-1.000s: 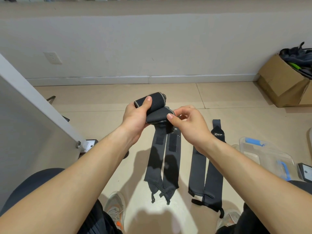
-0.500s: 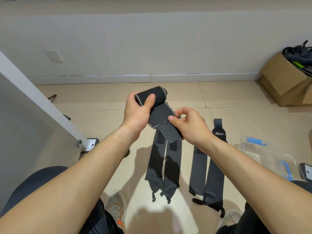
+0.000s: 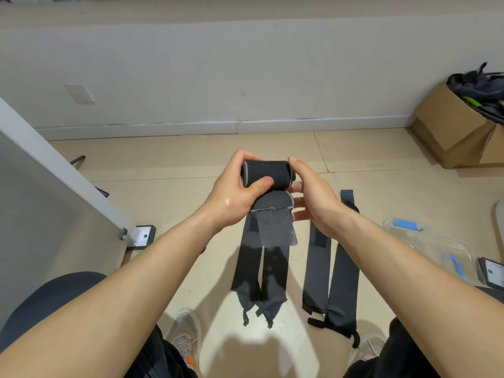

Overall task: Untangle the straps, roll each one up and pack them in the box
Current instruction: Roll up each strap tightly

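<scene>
I hold a black strap roll (image 3: pixel 266 173) in the air in front of me, lying crosswise. My left hand (image 3: pixel 237 195) grips its left end, thumb on the front. My right hand (image 3: pixel 311 197) holds the right end with the thumb on top and the fingers spread under it. A short loose tail (image 3: pixel 275 227) hangs from the roll. On the floor below lie two flat dark straps (image 3: pixel 259 271) side by side. Two more flat straps (image 3: pixel 331 268) lie to their right. The clear plastic box (image 3: pixel 433 244) with blue latches stands on the floor at the right.
A cardboard box (image 3: pixel 450 132) full of dark gear sits at the far right by the wall. A grey panel (image 3: pixel 41 186) on a metal foot (image 3: pixel 141 236) stands to the left. A small dark device (image 3: pixel 491 274) lies beside the clear box. My shoes (image 3: pixel 185 331) are below.
The roll has been turned level and wound further, so the hanging tail is shorter. My right hand moved from pinching the tail to the roll's right end.
</scene>
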Available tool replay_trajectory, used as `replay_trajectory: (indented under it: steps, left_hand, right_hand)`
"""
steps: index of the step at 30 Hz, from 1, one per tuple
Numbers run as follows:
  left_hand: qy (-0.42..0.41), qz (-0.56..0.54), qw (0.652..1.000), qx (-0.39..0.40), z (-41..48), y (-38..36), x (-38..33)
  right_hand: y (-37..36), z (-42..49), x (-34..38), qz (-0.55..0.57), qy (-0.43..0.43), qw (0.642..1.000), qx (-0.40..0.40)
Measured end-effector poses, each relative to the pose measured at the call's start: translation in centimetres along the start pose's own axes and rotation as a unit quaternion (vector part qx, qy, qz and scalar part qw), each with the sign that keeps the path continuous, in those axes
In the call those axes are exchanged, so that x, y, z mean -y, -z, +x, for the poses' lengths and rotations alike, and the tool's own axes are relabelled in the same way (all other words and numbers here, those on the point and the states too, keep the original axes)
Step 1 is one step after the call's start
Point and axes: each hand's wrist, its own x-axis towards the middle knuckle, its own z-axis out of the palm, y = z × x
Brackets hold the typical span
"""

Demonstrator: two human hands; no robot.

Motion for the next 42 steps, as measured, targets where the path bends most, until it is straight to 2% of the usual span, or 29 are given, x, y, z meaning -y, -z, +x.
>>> replay_trajectory:
  steps: [3,8,11,14,16,18,24,26,29,32,35,38,42]
  left_hand:
    - [-0.009,-0.012,0.999,0.032,-0.3,-0.2,-0.3]
    - [0.001,-0.023,0.998,0.054,-0.6,0.0,-0.4]
    - [0.082,-0.109,0.988,0.072,-0.6,0.2,-0.9]
    - [0.205,-0.243,0.946,0.058,-0.6,0.2,-2.2]
    - [0.256,-0.309,0.914,0.061,-0.6,0.4,-2.6]
    - [0.283,-0.329,0.898,0.069,-0.6,0.6,-2.5]
    - [0.281,-0.28,0.917,0.047,-0.5,1.0,-2.1]
    - [0.273,-0.274,0.922,0.03,-0.2,1.2,-1.9]
    - [0.277,-0.258,0.925,-0.026,0.4,1.5,-1.6]
    - [0.282,-0.246,0.925,-0.058,0.8,2.0,-0.9]
    - [0.283,-0.24,0.927,-0.059,0.8,2.1,-0.5]
    - [0.274,-0.23,0.932,-0.054,0.7,1.8,-0.6]
    - [0.252,-0.234,0.938,-0.028,0.2,1.1,-0.6]
  right_hand:
    - [-0.3,-0.2,0.0,0.033,-0.034,0.998,0.041]
    - [-0.5,-0.1,-0.3,0.085,-0.002,0.992,0.088]
    - [-0.6,0.0,-0.4,0.096,0.026,0.991,0.085]
    - [-0.7,0.2,-0.9,0.067,0.044,0.994,0.073]
    - [-0.8,0.2,-1.0,0.037,0.064,0.994,0.082]
    - [-0.9,0.2,-1.1,0.008,0.078,0.992,0.095]
    - [-0.7,0.3,-1.2,-0.094,0.137,0.981,0.105]
    - [-0.5,0.1,-1.1,-0.143,0.151,0.975,0.074]
    - [-0.2,-0.5,-0.6,-0.18,0.221,0.958,0.006]
    - [0.1,-1.6,0.1,-0.211,0.257,0.941,0.054]
    - [-0.1,-2.0,-0.5,-0.323,0.298,0.894,0.085]
    - [-0.2,-1.4,-0.9,-0.351,0.348,0.869,0.031]
    - [0.1,-1.0,-0.4,-0.34,0.363,0.867,-0.027]
